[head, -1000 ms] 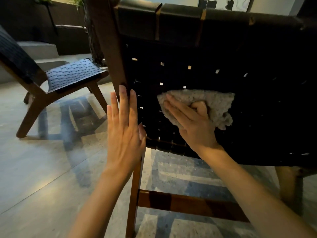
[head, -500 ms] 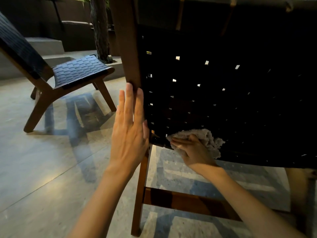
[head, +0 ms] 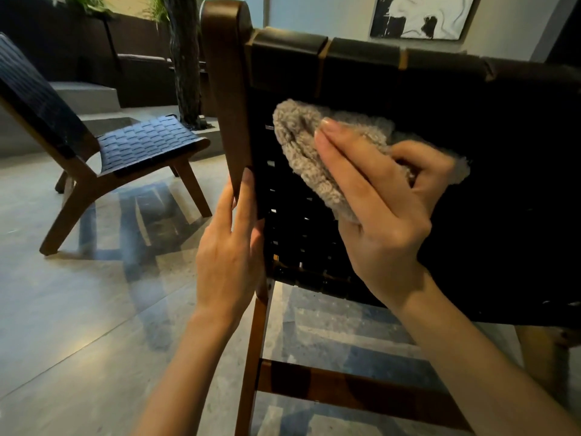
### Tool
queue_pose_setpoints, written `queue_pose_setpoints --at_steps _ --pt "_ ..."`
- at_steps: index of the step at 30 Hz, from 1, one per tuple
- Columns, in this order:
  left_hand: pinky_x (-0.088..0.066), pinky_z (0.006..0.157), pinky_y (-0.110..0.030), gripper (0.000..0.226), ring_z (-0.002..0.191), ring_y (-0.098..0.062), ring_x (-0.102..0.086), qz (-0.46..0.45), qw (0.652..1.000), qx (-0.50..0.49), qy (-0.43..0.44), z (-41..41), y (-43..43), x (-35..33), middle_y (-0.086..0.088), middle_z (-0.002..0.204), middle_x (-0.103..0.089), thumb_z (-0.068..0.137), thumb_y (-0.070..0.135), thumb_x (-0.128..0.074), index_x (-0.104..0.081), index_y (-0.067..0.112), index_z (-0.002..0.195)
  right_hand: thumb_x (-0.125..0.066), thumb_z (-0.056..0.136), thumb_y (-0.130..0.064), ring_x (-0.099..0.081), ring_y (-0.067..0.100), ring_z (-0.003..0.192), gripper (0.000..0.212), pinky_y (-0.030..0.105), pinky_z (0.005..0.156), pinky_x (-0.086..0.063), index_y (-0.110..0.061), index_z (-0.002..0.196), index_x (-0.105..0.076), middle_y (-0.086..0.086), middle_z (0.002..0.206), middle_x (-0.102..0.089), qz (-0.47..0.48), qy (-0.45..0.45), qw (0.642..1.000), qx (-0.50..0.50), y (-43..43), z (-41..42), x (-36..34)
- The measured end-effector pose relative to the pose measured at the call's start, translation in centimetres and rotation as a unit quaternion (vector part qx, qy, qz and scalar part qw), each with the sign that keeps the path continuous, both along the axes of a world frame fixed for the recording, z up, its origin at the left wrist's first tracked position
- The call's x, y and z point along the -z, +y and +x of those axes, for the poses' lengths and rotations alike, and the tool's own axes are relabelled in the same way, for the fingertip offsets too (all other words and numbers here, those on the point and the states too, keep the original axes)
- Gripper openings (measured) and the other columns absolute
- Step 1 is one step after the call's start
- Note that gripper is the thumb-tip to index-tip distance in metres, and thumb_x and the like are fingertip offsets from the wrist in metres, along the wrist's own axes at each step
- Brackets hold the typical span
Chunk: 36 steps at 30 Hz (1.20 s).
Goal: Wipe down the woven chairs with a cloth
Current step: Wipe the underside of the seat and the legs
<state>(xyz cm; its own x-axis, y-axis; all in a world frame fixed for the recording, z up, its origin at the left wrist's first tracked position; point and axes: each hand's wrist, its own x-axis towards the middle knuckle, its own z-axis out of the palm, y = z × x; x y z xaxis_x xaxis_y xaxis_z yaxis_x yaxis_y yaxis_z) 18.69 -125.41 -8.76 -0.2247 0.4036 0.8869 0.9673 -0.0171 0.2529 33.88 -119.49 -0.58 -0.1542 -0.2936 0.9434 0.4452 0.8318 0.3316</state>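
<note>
Behind the nearer woven chair [head: 503, 215], a person's two bare hands worked at its dark strap backrest [head: 440, 99]. The right hand [head: 386, 215] pressed a grey, nubbly cloth [head: 301, 146] against the upper left part of the weave, just beside the wooden side post [head: 226, 89]. Its fingers lay long over the cloth while the thumb curled into the bunched fabric, gripping it. The left hand [head: 229, 253] held nothing: its fingers were straight and together, laid flat along the lower part of the post, apparently bracing the chair. Below the backrest a wooden crossbar [head: 345, 385] spanned the legs. A second woven chair [head: 141, 146] stood well apart to the left on the pale floor [head: 78, 309]. A black-and-white picture [head: 418, 14] hung on the far wall.

The step in hand looked like wiping the rear of the backrest, with the cloth high on its left side. Most of the weave to the right lay beyond the cloth, so the next move likely called for firm, overlapping strokes across the straps while the left hand steadied the frame, before the seat and the other chair.
</note>
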Motion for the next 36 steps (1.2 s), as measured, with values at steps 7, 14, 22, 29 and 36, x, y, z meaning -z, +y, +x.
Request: queue_pose_setpoints --at_steps 7,14,22,29,36 --pt "-0.036 0.098 -0.033 0.078 0.117 -0.016 -0.047 0.023 1.0 -0.002 -0.01 -0.9 0.0 0.1 -0.014 0.136 -0.052 0.088 0.008 -0.064 -0.015 0.018 0.148 -0.045 0.102 -0.012 -0.062 0.03 0.096 0.033 0.033 0.083 -0.042 -0.023 0.13 -0.061 -0.009 0.132 -0.06 -0.047 0.012 0.99 0.129 1.8 -4.1 0.5" --pt "-0.038 0.098 -0.027 0.071 0.12 -0.013 -0.048 -0.002 0.999 0.027 -0.029 -1.3 -0.2 0.4 -0.007 0.144 -0.044 0.093 0.014 -0.055 -0.013 0.024 0.149 -0.033 0.089 -0.016 -0.059 0.036 0.06 0.03 0.027 0.067 -0.047 -0.022 0.092 -0.062 0.021 0.072 -0.061 -0.274 -0.123 0.953 -0.034 2.4 -5.7 2.6" --pt "-0.032 0.098 -0.014 0.062 0.12 -0.008 -0.046 -0.005 0.997 0.05 -0.056 -1.1 -0.8 1.2 0.011 0.148 -0.023 0.095 0.023 -0.039 -0.011 0.028 0.15 -0.023 0.097 -0.024 -0.045 0.033 0.095 0.035 0.039 0.081 -0.039 -0.027 0.116 -0.052 0.01 0.132 -0.052 -0.346 -0.239 0.9 0.111 4.6 -5.7 8.9" --pt "-0.028 0.097 -0.003 0.08 0.122 -0.001 -0.041 -0.077 0.991 0.054 -0.091 -0.9 -1.8 2.2 0.005 0.149 -0.036 0.085 0.022 -0.044 0.003 0.04 0.148 -0.053 0.087 -0.003 -0.037 0.031 0.089 0.058 0.039 0.069 -0.052 -0.03 0.138 -0.046 -0.003 0.121 -0.066 -0.195 -0.139 0.948 0.21 5.9 -6.3 15.2" --pt "-0.035 0.091 -0.009 0.079 0.122 -0.01 -0.049 -0.099 0.983 0.091 -0.126 -0.4 -2.0 2.7 0.007 0.153 -0.033 0.088 0.029 -0.042 0.01 0.048 0.145 -0.063 0.082 0.001 -0.036 0.03 0.089 0.06 0.041 0.074 -0.049 -0.025 0.136 -0.054 -0.007 0.128 -0.062 -0.247 -0.114 0.953 0.135 5.2 -6.8 15.5"
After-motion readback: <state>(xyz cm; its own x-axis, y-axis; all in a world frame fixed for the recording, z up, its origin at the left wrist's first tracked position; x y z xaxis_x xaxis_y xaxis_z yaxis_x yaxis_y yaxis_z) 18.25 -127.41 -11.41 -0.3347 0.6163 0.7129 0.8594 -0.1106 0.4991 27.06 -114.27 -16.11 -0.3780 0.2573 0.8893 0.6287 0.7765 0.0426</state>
